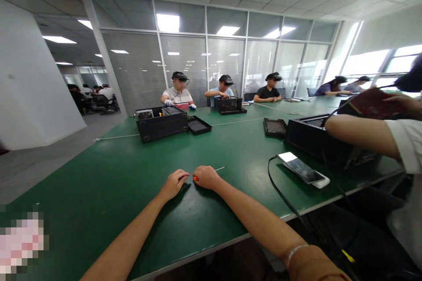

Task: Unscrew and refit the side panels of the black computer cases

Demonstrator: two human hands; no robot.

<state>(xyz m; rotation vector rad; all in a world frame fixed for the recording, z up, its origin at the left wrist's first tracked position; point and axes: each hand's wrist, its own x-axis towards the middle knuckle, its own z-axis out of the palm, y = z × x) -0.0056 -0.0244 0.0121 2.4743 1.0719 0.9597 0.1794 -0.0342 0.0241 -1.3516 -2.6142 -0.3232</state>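
Observation:
My right hand (206, 177) is closed around a screwdriver (196, 178). A bit of its orange handle shows on the left side of the fist, and the thin metal shaft sticks out on the far right side. Just left of it, my left hand (175, 184) rests low over the green table (138, 210), its fingers pressed together. Whether anything small sits between those fingertips, I cannot make out. A narrow gap separates the two hands.
Beyond my hands stands a black computer case (162, 127) beside a black panel (199, 125). At right, a co-worker's arm (362, 134) reaches over another case (316, 142). Nearer lie a phone (305, 169) and a black cable (280, 189). Other people sit across the table.

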